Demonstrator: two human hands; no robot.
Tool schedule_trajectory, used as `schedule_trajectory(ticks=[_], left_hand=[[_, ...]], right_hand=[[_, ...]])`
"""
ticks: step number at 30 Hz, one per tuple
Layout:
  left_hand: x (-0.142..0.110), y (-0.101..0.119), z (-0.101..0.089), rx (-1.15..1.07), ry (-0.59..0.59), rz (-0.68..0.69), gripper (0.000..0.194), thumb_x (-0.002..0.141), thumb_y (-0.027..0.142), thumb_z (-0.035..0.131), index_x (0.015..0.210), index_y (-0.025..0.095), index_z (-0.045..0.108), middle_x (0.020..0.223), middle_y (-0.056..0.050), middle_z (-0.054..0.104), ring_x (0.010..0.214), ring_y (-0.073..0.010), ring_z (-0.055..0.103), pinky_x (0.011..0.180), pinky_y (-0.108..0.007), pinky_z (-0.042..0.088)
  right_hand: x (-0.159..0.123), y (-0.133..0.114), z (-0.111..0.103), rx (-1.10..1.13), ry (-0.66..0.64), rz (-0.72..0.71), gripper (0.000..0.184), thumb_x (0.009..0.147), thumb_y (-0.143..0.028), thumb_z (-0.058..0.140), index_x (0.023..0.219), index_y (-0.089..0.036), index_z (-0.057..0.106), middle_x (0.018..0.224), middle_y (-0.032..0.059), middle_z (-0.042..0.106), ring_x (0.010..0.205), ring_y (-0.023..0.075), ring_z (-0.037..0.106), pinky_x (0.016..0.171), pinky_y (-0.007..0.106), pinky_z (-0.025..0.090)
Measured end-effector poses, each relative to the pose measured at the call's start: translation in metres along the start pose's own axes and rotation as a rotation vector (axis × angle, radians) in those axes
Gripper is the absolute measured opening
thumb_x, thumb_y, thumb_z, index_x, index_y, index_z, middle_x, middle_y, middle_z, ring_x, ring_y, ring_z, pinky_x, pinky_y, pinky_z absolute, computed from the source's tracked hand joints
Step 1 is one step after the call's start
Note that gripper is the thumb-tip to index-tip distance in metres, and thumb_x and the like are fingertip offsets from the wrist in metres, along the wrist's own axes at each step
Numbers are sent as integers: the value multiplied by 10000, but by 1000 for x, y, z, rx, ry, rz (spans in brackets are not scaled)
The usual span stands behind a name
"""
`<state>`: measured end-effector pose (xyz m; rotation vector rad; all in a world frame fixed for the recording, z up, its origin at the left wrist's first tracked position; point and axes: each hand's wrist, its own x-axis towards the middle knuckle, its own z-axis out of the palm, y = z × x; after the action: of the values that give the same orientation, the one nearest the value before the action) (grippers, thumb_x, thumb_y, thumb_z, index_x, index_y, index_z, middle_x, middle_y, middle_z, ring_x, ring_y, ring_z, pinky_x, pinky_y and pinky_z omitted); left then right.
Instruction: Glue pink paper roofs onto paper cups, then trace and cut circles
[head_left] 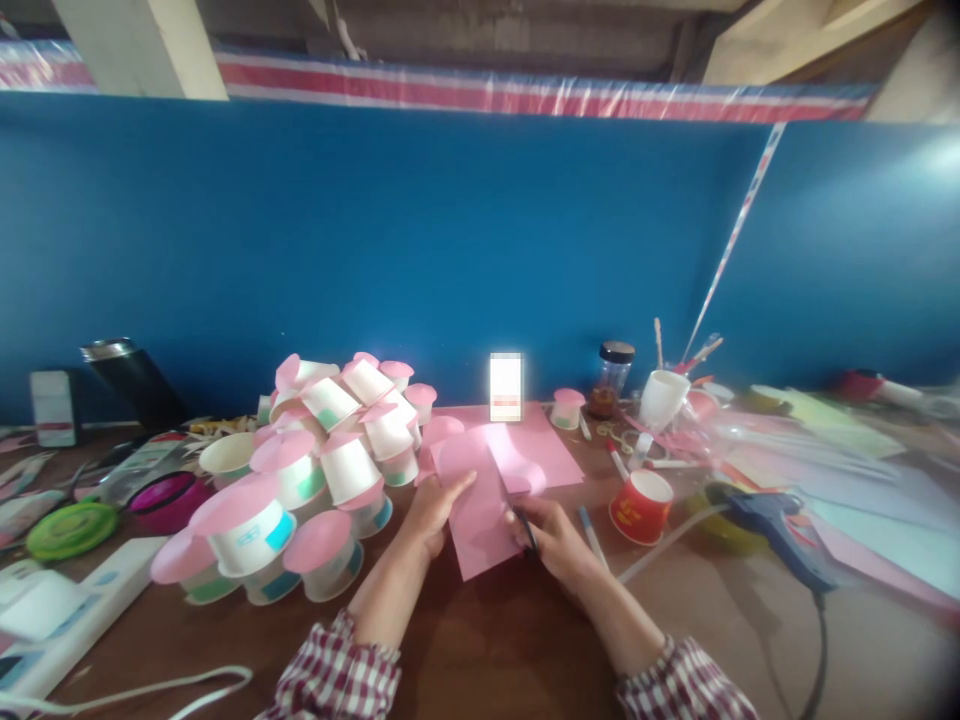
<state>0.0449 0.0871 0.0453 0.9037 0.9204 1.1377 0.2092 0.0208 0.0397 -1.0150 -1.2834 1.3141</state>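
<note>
My left hand (433, 515) grips the left edge of a sheet of pink paper (478, 520), its thumb lying on top. In my right hand (555, 535) is a pair of scissors (532, 537) with dark handles, closed around by the fingers. The blades meet the right side of the paper, where a strip curls up beside them; their exact opening is hard to see. More pink paper (559, 455) lies flat behind the held sheet. Left of my left hand, a heap of white paper cups (349, 470) with pink paper rounds on them is piled up.
To the right stand a red paper cup (641, 508), a glue gun (784, 535) with its cable, a white cup (664, 398) of tools and a lidded jar (611, 378). A power strip (97, 600) lies at left, near a black flask (135, 380). A blue partition (450, 230) closes the back.
</note>
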Motion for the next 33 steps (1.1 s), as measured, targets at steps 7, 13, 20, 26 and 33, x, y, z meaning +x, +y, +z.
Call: schedule_trajectory(ticks=[7,13,20,26,33], left_hand=[[-1,-2,0,-53,-11,-79,430,623,318,797,960,83,669,931,-156,718,788,-255,692,738,-366,561],[-1,0,1,-86,-7,-127,409,622,298,794,948,86,670,866,-143,726,752,-257,695,717,-375,569],[-2,0,2,-107,10,-135,398,625,280,793,950,92,660,904,-137,722,788,-250,690,746,-369,562],[-2,0,2,-99,12,-126,415,604,293,810,934,90,660,907,-142,721,796,-253,689,738,-365,561],[2,2,-2,-78,71,-44,466,591,349,818,952,94,672,937,-144,720,835,-257,688,730,-352,563]], right_hand=[[-1,0,0,-25,7,-3,306,710,-469,696,668,-171,639,551,-40,431,526,92,331,514,238,274],[0,0,0,-75,23,3,359,694,-534,687,753,-180,679,587,-19,501,557,114,382,531,248,314],[1,3,-1,-42,16,-13,316,692,-486,710,740,-175,680,599,-22,513,559,105,382,539,243,308],[2,6,-3,-67,3,-13,322,702,-487,701,741,-168,675,597,-23,499,555,100,361,525,234,294],[1,6,-3,-120,-15,-9,315,707,-490,697,724,-176,680,561,-19,488,566,119,392,533,245,321]])
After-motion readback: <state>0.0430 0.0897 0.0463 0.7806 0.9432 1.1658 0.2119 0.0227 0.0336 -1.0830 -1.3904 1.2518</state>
